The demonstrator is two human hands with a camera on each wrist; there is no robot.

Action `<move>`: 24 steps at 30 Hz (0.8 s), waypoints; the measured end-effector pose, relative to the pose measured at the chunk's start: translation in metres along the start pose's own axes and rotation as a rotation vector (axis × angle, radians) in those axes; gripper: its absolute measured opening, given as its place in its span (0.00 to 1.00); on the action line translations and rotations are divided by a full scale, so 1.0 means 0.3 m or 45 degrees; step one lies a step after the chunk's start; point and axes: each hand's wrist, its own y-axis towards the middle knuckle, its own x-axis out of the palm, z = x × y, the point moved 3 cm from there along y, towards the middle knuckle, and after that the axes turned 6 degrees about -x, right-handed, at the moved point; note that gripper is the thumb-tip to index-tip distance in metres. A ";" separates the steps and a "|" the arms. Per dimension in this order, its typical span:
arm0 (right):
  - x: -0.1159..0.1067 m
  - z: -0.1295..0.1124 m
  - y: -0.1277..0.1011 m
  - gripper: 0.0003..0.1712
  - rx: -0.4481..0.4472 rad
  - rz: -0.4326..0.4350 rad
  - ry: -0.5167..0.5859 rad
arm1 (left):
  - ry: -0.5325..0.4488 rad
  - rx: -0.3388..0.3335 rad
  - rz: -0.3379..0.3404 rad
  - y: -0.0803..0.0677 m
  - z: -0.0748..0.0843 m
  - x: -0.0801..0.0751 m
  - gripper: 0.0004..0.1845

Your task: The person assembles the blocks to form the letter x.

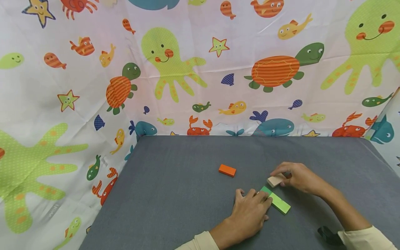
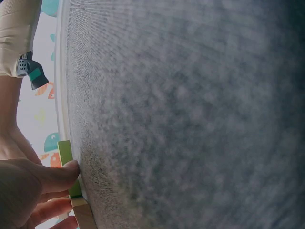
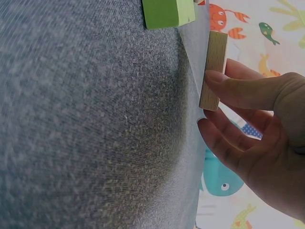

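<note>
Tan block lies on the table under the right hand's fingertips, which pinch it by its edges; its long axis runs from that hand toward the green block, whose near end it almost touches. The left hand lies flat with straight fingers pressing the green block's other end, just beside. An orange block sits apart, beyond the left hand.

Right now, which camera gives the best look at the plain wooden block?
The right wrist view: the plain wooden block fills it close up, grain visible, the right hand holding it. The head view shows the block small and partly behind fingers. The left wrist view catches only a sliver at the bottom edge.
</note>
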 end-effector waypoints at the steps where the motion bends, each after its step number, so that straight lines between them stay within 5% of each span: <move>1: 0.001 0.000 0.000 0.20 0.006 -0.005 0.002 | -0.001 -0.001 -0.007 0.001 0.000 0.001 0.26; 24: 0.028 0.004 0.001 0.21 -0.025 -0.095 -0.020 | 0.001 -0.001 -0.022 -0.001 -0.001 0.003 0.26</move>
